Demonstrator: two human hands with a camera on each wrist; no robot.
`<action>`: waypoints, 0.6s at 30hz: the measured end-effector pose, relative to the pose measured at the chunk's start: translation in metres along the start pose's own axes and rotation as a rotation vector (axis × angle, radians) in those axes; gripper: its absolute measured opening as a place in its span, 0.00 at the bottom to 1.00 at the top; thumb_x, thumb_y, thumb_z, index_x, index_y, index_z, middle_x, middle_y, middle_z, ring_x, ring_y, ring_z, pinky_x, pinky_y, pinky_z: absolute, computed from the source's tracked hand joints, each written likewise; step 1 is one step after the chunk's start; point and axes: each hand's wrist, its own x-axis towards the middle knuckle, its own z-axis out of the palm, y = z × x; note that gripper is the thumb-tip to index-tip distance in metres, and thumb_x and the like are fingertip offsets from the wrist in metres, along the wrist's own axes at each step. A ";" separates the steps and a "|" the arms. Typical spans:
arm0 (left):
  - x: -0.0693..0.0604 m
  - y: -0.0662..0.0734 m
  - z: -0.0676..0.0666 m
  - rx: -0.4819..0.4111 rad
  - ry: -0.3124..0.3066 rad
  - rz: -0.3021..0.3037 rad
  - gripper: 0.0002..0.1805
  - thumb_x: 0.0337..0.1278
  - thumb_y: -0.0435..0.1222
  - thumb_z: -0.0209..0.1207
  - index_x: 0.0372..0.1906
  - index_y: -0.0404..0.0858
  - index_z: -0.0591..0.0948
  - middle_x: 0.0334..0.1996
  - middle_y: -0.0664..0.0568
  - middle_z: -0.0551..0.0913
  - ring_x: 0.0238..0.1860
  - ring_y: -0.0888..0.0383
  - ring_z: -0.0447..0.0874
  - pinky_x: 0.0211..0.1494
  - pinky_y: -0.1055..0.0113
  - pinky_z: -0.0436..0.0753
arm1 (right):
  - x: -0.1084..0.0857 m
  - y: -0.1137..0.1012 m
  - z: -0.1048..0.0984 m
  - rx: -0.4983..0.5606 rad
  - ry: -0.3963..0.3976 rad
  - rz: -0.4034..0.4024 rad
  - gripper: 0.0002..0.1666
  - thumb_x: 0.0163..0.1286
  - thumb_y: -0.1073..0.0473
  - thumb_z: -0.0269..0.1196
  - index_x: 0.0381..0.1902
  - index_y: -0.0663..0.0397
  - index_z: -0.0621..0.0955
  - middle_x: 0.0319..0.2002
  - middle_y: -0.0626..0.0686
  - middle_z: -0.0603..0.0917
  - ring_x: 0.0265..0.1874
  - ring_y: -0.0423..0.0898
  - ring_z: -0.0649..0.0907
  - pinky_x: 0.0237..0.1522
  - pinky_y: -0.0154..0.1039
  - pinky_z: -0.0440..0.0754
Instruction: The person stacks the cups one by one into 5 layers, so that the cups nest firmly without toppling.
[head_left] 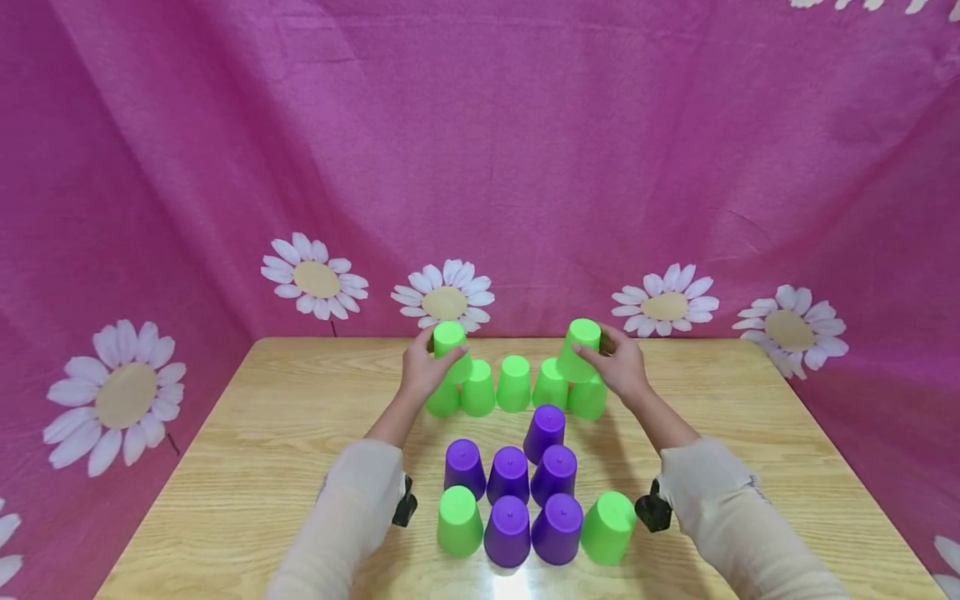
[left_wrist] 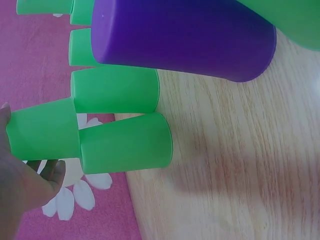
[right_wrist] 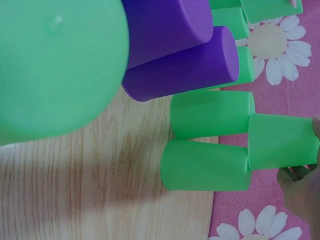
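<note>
Upside-down green cups stand in a row at the far side of the table, among them a middle green cup [head_left: 513,385]. My left hand [head_left: 427,367] grips an upside-down green cup [head_left: 450,337] over the row's left end; its rim meets the top of the end cup [left_wrist: 125,144] in the left wrist view. At the row's right end, my right hand [head_left: 622,364] holds another inverted green cup [head_left: 580,350]. That cup's rim lies across the tops of two row cups in the right wrist view, the upper one [right_wrist: 212,115] and the lower one [right_wrist: 205,165].
Nearer me stand several inverted purple cups, including a back one [head_left: 545,433] and a front one [head_left: 507,533]. A green cup [head_left: 460,522] flanks them at front left, another green cup [head_left: 608,528] at front right. A pink flowered cloth [head_left: 510,167] hangs behind the wooden table [head_left: 300,433].
</note>
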 end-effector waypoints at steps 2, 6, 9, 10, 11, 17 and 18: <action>0.000 0.001 0.001 -0.001 0.004 -0.009 0.30 0.49 0.37 0.66 0.58 0.32 0.72 0.50 0.37 0.79 0.54 0.44 0.75 0.59 0.54 0.75 | 0.000 0.002 -0.001 -0.010 -0.003 0.002 0.34 0.62 0.64 0.63 0.63 0.70 0.65 0.59 0.71 0.71 0.61 0.62 0.72 0.64 0.50 0.70; 0.000 0.005 0.002 -0.002 0.007 -0.022 0.30 0.48 0.37 0.66 0.59 0.32 0.72 0.50 0.36 0.79 0.54 0.44 0.75 0.60 0.54 0.75 | -0.002 0.003 -0.004 -0.025 -0.018 0.017 0.36 0.61 0.63 0.63 0.64 0.69 0.64 0.60 0.70 0.71 0.61 0.62 0.71 0.64 0.51 0.68; -0.001 0.006 0.002 -0.006 0.006 -0.026 0.30 0.48 0.38 0.66 0.58 0.32 0.72 0.50 0.37 0.79 0.54 0.44 0.75 0.60 0.53 0.75 | -0.003 0.005 -0.007 -0.027 -0.031 0.025 0.37 0.61 0.61 0.63 0.65 0.68 0.63 0.61 0.70 0.69 0.62 0.62 0.70 0.65 0.51 0.67; -0.001 0.006 0.002 -0.008 0.003 -0.028 0.30 0.49 0.38 0.65 0.58 0.32 0.72 0.50 0.37 0.79 0.54 0.45 0.75 0.60 0.53 0.75 | -0.003 0.005 -0.008 -0.030 -0.036 0.024 0.37 0.61 0.61 0.63 0.65 0.68 0.63 0.62 0.69 0.69 0.62 0.62 0.69 0.65 0.51 0.67; -0.001 0.006 0.002 -0.010 0.002 -0.030 0.30 0.49 0.38 0.66 0.58 0.32 0.72 0.50 0.37 0.79 0.54 0.44 0.75 0.60 0.53 0.75 | -0.004 0.006 -0.009 -0.030 -0.037 0.023 0.37 0.61 0.61 0.64 0.65 0.68 0.64 0.62 0.69 0.69 0.63 0.62 0.69 0.66 0.51 0.67; -0.001 0.004 0.003 0.002 -0.004 -0.031 0.31 0.49 0.38 0.65 0.59 0.33 0.72 0.51 0.37 0.79 0.54 0.44 0.75 0.60 0.53 0.74 | -0.009 0.007 -0.011 -0.022 -0.054 -0.005 0.37 0.61 0.62 0.63 0.65 0.69 0.63 0.63 0.69 0.68 0.63 0.63 0.69 0.65 0.52 0.67; -0.002 0.003 0.002 0.005 -0.005 -0.030 0.31 0.49 0.38 0.65 0.60 0.33 0.71 0.51 0.37 0.79 0.55 0.44 0.75 0.60 0.53 0.74 | -0.010 0.007 -0.011 -0.023 -0.058 -0.008 0.37 0.61 0.62 0.63 0.65 0.70 0.63 0.63 0.70 0.68 0.63 0.63 0.69 0.65 0.52 0.67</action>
